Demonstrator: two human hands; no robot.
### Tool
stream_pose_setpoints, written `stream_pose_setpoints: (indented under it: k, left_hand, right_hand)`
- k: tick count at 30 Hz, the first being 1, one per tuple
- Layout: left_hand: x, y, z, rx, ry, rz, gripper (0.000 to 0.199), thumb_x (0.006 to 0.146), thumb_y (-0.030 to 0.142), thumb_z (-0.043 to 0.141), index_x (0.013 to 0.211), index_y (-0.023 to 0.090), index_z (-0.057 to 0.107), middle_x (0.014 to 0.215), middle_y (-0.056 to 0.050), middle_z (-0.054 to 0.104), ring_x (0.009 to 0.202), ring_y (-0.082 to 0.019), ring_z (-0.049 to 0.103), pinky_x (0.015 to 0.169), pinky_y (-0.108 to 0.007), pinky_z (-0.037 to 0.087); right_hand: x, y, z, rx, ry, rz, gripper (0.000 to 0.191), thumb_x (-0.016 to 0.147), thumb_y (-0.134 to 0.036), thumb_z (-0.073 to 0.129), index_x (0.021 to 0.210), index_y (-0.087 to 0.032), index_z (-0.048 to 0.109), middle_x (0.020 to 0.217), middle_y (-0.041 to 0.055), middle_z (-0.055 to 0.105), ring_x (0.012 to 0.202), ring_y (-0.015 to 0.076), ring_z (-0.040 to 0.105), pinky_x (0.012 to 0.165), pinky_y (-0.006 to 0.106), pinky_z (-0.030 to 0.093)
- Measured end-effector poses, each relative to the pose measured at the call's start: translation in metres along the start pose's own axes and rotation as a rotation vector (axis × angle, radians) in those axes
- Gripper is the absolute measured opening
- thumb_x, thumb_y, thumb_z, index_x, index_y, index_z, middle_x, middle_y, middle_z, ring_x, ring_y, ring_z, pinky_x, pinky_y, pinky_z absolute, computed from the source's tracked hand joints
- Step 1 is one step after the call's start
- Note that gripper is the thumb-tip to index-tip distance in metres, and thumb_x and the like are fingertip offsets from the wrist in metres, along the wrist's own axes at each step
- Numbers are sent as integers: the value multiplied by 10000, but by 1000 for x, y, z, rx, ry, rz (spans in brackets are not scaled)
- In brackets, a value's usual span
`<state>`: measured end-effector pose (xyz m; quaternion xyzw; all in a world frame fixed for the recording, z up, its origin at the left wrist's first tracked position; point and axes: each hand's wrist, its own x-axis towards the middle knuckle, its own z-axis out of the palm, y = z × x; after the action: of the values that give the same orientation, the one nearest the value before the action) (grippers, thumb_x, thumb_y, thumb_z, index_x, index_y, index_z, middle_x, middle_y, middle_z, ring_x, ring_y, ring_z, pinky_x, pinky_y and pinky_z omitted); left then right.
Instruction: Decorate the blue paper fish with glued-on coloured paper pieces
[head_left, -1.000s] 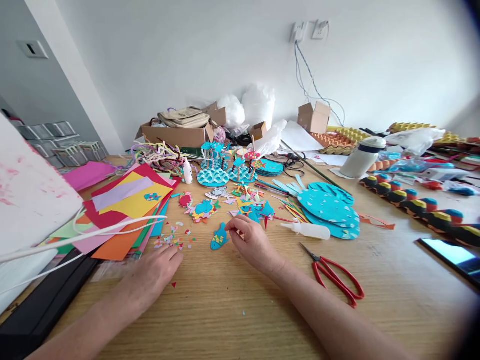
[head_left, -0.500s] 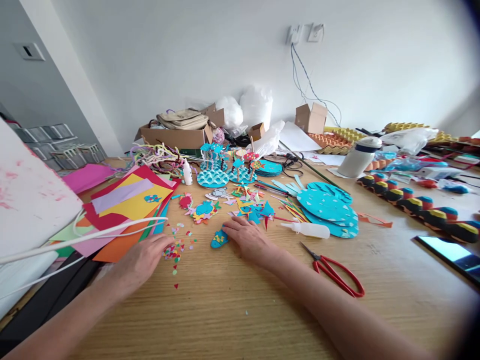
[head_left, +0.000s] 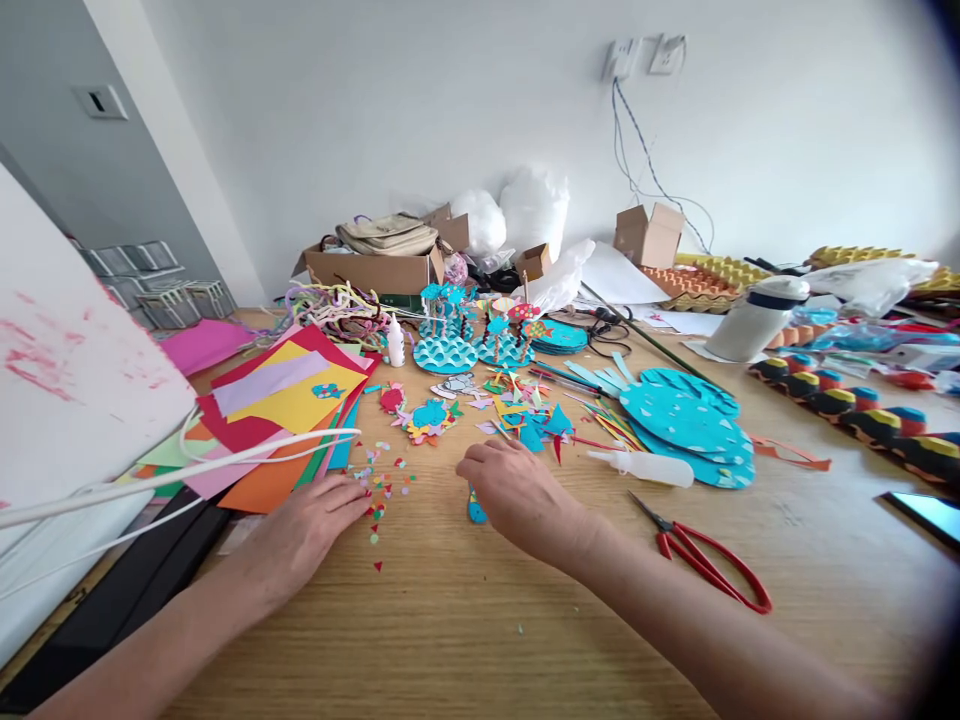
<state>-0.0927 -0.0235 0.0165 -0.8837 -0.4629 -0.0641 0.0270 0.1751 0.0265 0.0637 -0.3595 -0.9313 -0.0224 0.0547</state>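
Observation:
My left hand (head_left: 322, 522) rests on the table with fingers stretched out flat, its fingertips at the edge of scattered paper confetti (head_left: 384, 490) in several colours. My right hand (head_left: 521, 497) is bent over a blue paper fish (head_left: 477, 508). Its fingers are curled together, and their tips are hidden, so what they pinch does not show. Most of the fish lies behind that hand; only its lower end is visible. Beyond the hands lie decorated paper fish cut-outs (head_left: 430, 416) and a heap of coloured paper scraps (head_left: 534, 430).
Red-handled scissors (head_left: 720, 565) and a white glue bottle (head_left: 651, 468) lie to the right, near large blue paper shapes (head_left: 686, 415). Coloured paper sheets (head_left: 255, 480) are stacked left, crossed by a white cable (head_left: 277, 442). Blue wave-shaped stands (head_left: 446, 353) are behind.
My right hand has gone from lying flat beside the fish to curled over it, covering most of it. My left fingers have straightened by the confetti. The whole view has shifted slightly.

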Motion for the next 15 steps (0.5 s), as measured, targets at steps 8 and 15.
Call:
stream_pose_setpoints:
  k: [8, 15]
  left_hand:
    - [-17, -5, 5, 152, 66, 37, 354, 845, 152, 308, 1068, 221, 575, 1111, -32, 602, 1114, -209, 429, 985, -415, 252]
    - [-25, -8, 9, 147, 231, 87, 374, 876, 163, 262, 978, 261, 608, 975, 20, 653, 1021, -162, 487, 961, -353, 246]
  right_hand:
    - [33, -40, 15, 125, -36, -265, 239, 797, -87, 418, 965, -174, 564, 992, 66, 581, 976, 207, 468, 759, 333, 418]
    - [31, -33, 17, 89, -73, -291, 217, 801, -93, 418, 930, -174, 572, 950, 62, 586, 988, 218, 454, 753, 369, 419]
